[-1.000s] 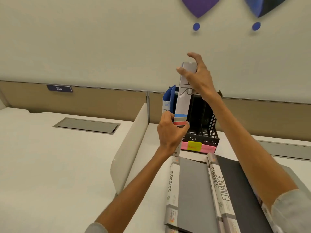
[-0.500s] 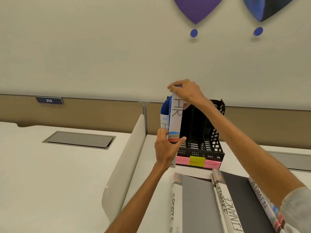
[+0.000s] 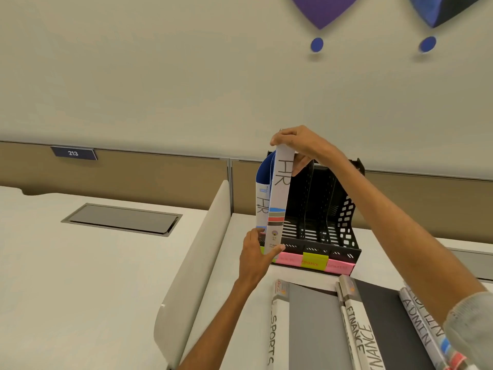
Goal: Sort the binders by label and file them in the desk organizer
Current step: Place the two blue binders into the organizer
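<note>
Lower than a second ago, the HR binder [image 3: 278, 198] I am filing now stands upright with its foot at the leftmost slot of the black organizer [image 3: 344, 231], right against the second HR binder [image 3: 262, 209] already standing there. My right hand [image 3: 301, 145] has its fingers pinched over the binder's top end, and my left hand [image 3: 254, 260] holds its lower end between thumb and fingers. On the desk [image 3: 248, 329] before the organizer, the SPORTS binder [image 3: 277, 329], FINANCE binder [image 3: 357, 332] and ADMIN binder [image 3: 416, 324] lie flat.
</note>
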